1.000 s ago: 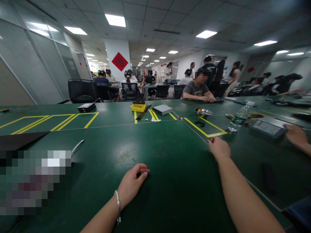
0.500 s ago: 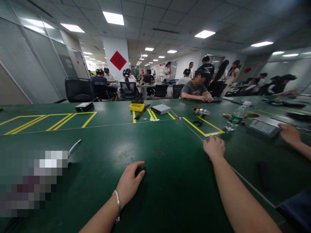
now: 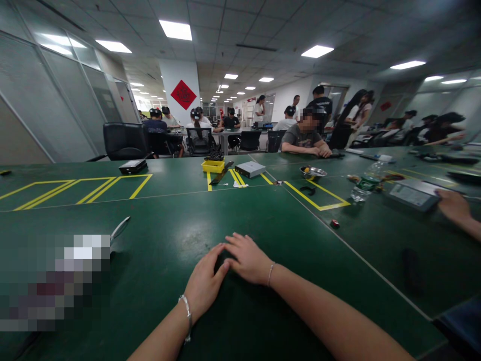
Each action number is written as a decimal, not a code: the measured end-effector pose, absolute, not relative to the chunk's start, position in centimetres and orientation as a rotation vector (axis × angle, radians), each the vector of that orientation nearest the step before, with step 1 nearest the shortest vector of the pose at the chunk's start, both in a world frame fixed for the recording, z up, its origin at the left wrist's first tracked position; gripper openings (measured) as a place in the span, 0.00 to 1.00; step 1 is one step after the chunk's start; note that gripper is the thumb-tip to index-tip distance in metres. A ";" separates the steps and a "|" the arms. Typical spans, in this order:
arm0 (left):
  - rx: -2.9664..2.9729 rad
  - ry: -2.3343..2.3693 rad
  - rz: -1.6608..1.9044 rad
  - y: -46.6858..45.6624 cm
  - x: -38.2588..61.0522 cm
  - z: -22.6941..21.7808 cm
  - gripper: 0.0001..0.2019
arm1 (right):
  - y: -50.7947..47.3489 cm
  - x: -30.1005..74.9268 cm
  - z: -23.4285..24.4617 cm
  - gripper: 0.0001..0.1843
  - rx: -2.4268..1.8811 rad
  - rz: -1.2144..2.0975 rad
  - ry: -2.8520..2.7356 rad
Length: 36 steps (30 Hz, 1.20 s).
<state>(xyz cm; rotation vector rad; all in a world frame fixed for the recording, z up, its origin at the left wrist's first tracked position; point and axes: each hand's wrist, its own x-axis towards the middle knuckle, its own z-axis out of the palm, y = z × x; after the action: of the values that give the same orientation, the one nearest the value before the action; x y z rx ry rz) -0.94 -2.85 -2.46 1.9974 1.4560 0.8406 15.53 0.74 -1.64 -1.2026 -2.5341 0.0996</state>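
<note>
My left hand (image 3: 205, 283) lies palm down on the green table (image 3: 263, 215), fingers loosely curved over a small dark object that is mostly hidden. My right hand (image 3: 246, 258) rests beside it, fingers stretched flat with the fingertips touching my left hand. Each wrist wears a thin bracelet. A small red and black piece (image 3: 334, 223) lies alone on the table to the right, well clear of both hands.
Yellow tape lines (image 3: 86, 188) mark the table. A yellow tray (image 3: 213, 166), a grey box (image 3: 250, 169), a metal bowl (image 3: 313, 173) and a water bottle (image 3: 366, 183) stand further back. Another person's hand (image 3: 453, 205) touches a flat device at right. People sit beyond.
My right hand has drawn back from the far right to meet my left hand at the centre. The small red and black piece stays where the right hand was. My left hand has barely moved.
</note>
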 end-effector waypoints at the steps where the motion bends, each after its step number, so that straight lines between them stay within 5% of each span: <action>1: 1.995 1.456 0.831 -2.9 -1.0 -2.4 0.23 | 1.8 17.3 -0.9 0.22 -1.290 0.031 -2.473; 6: 1.967 1.482 0.801 -3.1 -1.1 -2.4 0.22 | 6.2 30.3 1.5 0.19 -2.139 -0.340 -1.785; 11: 1.974 1.482 0.791 -3.1 -1.0 -2.3 0.21 | 5.8 40.0 -0.4 0.30 -2.551 -0.195 -1.220; 19: 2.021 1.491 0.750 -3.3 -0.9 -1.5 0.20 | 6.9 41.9 -2.1 0.21 -2.628 -0.072 -1.291; 31: 2.065 1.499 0.705 -3.3 -0.9 -1.8 0.20 | 6.0 41.0 -1.4 0.20 -2.572 -0.210 -1.275; 36: 2.095 1.517 0.710 -3.2 -0.8 -1.7 0.19 | 6.7 35.7 0.6 0.16 -2.301 0.037 -1.433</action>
<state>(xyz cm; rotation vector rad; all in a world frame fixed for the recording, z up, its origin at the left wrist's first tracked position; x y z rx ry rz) -0.83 -3.23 -1.70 2.0948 1.5166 0.7104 35.74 6.70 0.59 -2.3012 -1.4334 0.0366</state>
